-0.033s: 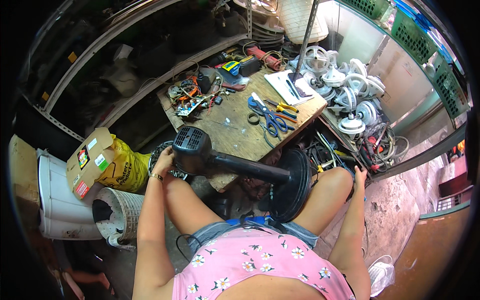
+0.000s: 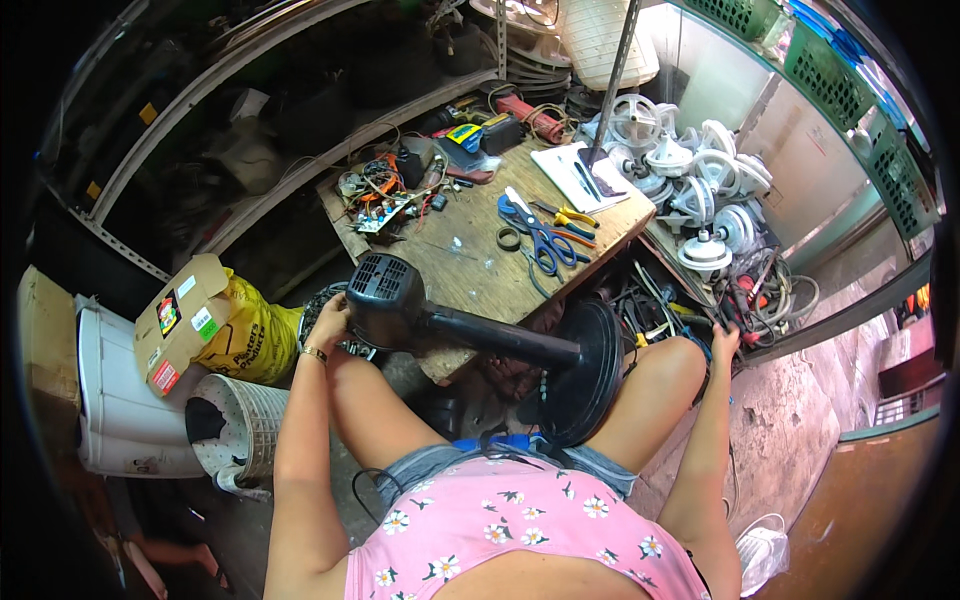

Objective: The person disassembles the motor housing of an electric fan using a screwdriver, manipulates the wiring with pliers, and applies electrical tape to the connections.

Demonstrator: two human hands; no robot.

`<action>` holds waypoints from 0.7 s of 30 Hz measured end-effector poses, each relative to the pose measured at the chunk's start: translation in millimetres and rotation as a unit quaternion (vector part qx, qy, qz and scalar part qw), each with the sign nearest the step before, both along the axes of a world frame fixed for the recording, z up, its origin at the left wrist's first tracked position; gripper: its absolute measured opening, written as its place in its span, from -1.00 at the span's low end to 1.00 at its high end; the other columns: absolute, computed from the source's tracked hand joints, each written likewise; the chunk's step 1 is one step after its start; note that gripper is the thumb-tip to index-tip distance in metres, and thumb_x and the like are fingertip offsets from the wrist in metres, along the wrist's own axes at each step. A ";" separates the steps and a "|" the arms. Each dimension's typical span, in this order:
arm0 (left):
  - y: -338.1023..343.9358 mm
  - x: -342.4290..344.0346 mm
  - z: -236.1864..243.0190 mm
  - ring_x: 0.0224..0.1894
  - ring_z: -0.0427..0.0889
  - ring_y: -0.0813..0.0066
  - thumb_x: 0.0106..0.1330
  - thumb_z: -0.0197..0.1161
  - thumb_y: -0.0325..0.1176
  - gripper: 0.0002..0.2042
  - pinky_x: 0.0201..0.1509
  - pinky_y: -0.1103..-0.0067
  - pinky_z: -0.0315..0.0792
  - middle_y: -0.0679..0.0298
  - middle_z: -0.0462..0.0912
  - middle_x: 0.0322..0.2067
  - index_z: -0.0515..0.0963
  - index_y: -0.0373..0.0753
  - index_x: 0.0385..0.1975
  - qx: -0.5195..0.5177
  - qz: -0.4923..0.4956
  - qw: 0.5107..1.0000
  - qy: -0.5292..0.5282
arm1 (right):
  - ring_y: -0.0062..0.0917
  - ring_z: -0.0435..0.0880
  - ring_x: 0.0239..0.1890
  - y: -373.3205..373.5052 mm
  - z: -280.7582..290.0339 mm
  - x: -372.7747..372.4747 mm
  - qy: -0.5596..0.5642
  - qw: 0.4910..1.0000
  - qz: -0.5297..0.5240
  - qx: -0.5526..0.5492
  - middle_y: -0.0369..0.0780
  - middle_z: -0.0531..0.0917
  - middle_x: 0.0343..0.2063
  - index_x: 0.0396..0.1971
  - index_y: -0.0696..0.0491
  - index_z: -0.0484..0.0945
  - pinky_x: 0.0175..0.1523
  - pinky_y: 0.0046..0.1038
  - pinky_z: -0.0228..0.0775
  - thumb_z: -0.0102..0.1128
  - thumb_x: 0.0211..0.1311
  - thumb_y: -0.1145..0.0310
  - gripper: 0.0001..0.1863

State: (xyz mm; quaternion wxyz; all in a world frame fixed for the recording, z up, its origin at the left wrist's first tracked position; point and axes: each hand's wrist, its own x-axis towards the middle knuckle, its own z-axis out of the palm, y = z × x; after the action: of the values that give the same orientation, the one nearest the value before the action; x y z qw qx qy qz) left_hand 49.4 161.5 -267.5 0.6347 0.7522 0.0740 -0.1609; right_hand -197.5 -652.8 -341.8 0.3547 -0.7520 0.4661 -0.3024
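Observation:
My left hand [image 2: 331, 318] grips the black fan motor housing [image 2: 379, 294], which has a vented end. Its long black post [image 2: 500, 338] runs to a round black base [image 2: 573, 390], tipped on its side between my thighs. My right hand [image 2: 725, 335] is out at the right, by dark tools and cables [image 2: 741, 300] on a low ledge; whether its fingers hold anything is unclear. Blue-handled scissors [image 2: 548, 250], yellow pliers [image 2: 570, 215] and a tape roll [image 2: 508, 238] lie on the wooden worktable [image 2: 450, 270] beyond the fan.
Wired circuit boards [image 2: 385, 205] and white papers [image 2: 578, 175] are on the table. A pile of white fan parts [image 2: 705, 195] is at right. A yellow bag [image 2: 260, 325], cardboard box [image 2: 178, 323] and white basket [image 2: 242, 430] stand at left, beside dark shelving [image 2: 300, 120].
My right hand has shifted slightly up and to the right, toward the cables and tools. My left hand and the fan have hardly moved.

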 end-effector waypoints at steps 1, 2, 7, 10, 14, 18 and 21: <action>-2.9 4.4 -6.6 -0.21 0.64 0.45 0.31 0.02 -0.62 -0.66 -0.23 0.49 0.60 0.22 0.63 -0.14 0.42 -0.29 0.09 -0.005 -0.004 1.000 -0.005 | -0.23 0.48 0.16 0.2 20.4 18.3 -0.032 0.990 0.077 -0.111 0.05 0.43 0.16 0.17 0.22 0.38 0.25 -0.25 0.30 0.29 0.18 0.31 -0.42; 26.7 -14.2 0.0 -0.18 0.64 0.45 0.30 0.03 -0.64 -0.65 -0.20 0.51 0.59 0.21 0.64 -0.13 0.42 -0.29 0.09 0.024 0.026 0.999 -0.003 | -0.30 0.50 0.11 80.5 41.0 73.6 -0.164 0.969 0.166 -0.078 0.00 0.48 0.12 0.18 0.22 0.38 0.19 -0.31 0.34 0.23 0.20 0.40 -0.46; 14.2 -29.8 18.2 -0.18 0.63 0.47 0.24 0.08 -0.69 -0.61 -0.23 0.58 0.55 0.20 0.65 -0.14 0.44 -0.31 0.09 0.100 -0.001 0.994 -0.032 | -0.14 0.43 0.16 366.1 144.9 100.8 0.056 0.765 0.636 -0.077 0.00 0.46 0.11 0.22 0.11 0.33 0.26 -0.24 0.27 0.45 -0.09 0.16 -0.17; 6.9 -26.9 25.6 -0.32 0.62 0.51 0.24 0.08 -0.68 -0.59 -0.40 0.59 0.50 0.24 0.65 -0.22 0.43 -0.25 0.10 0.076 0.003 0.996 -0.038 | -0.17 0.46 0.07 442.9 114.7 82.9 0.143 0.745 0.597 -0.260 -0.09 0.48 0.04 0.27 -0.01 0.31 0.16 -0.18 0.28 0.54 -0.21 0.12 -0.06; -13.1 -35.5 64.8 -0.39 0.61 0.51 0.24 0.07 -0.67 -0.59 -0.47 0.58 0.48 0.24 0.65 -0.24 0.41 -0.21 0.11 0.118 -0.039 0.988 -0.089 | -0.26 0.52 -0.03 437.9 98.4 90.7 0.108 0.784 0.563 -0.238 -0.17 0.53 -0.04 0.21 -0.11 0.39 -0.04 -0.23 0.32 0.55 -0.24 0.22 -0.14; -6.0 -41.0 131.1 -0.38 0.56 0.58 0.24 0.12 -0.58 -0.75 -0.33 0.60 0.46 0.30 0.61 -0.32 0.49 -0.25 -0.09 0.184 -0.064 0.950 -0.244 | -0.18 0.56 0.06 417.1 162.8 99.1 0.048 0.790 0.594 -0.145 -0.14 0.60 -0.03 0.11 -0.10 0.50 0.12 -0.16 0.40 0.59 -0.32 0.25 -0.20; -51.2 -52.5 228.0 -0.32 0.46 0.67 0.23 0.15 -0.51 -0.88 -0.24 0.68 0.38 0.39 0.55 -0.35 0.55 -0.28 -0.26 0.186 -0.096 0.916 -0.342 | -0.29 0.55 0.15 365.8 222.5 117.9 -0.013 0.776 0.626 -0.071 -0.12 0.60 0.05 0.11 0.00 0.50 0.24 -0.33 0.35 0.58 -0.38 0.34 -0.18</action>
State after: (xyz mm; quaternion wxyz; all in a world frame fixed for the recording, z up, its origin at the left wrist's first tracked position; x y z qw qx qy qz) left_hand -3.1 110.3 -39.6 0.4517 0.8691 -0.1915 0.0628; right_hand -79.7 -287.1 -119.3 0.4175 -0.8968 -0.1351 -0.0558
